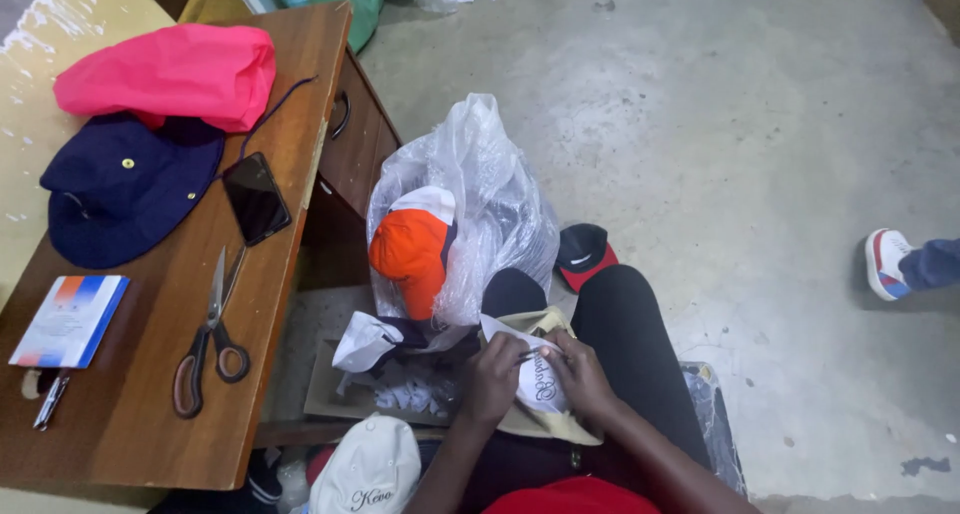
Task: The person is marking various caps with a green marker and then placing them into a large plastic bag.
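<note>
Concrete floor [760, 134] beneath; on the lap, left hand [492, 379] pinches a khaki cap [545, 422] while right hand [580, 374] grips its embroidered white backing [538, 379], apparently mid-trimming; careful peeling seems needed next.

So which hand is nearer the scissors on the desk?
Left. The left hand is on the cap in the lap, on the side toward the scissors. The right hand holds the cap's far side, farther from them.
</note>
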